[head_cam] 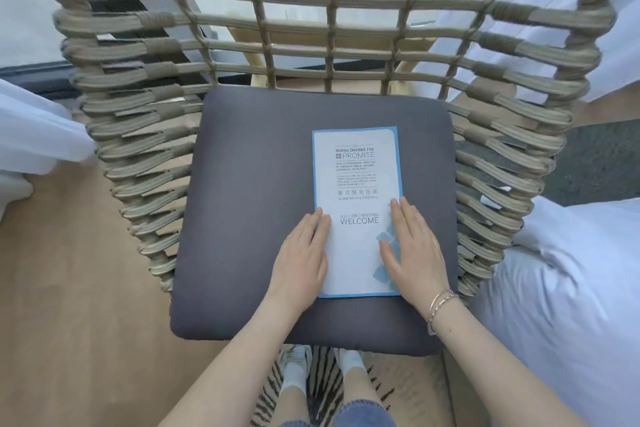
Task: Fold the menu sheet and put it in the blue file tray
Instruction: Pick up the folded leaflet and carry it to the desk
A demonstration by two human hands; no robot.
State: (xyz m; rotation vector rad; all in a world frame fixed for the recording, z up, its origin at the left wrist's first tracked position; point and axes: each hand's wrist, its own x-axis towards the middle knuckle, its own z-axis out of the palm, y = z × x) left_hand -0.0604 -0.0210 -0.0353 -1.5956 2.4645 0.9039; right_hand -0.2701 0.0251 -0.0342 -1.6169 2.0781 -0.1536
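Menu (pixel 356 180) flat on cushion (pixel 249 184); left hand (pixel 302 253), right hand (pixel 414 246) spread flat on near edges, likely pinning it for folding.

menu sheet (pixel 356 184) white, blue border; cushion (pixel 249 184) dark grey; chair (pixel 145 121) beige woven; rug (pixel 322 381) zebra-striped.

grey cushion (pixel 249 218) on woven chair (pixel 145 135) | white bedding (pixel 568 288) rt

The hands (pixel 301 253) cover the sheet's (pixel 356 177) lower edges. Its small print is too fine to read. The chair's (pixel 138 107) top is cut off.
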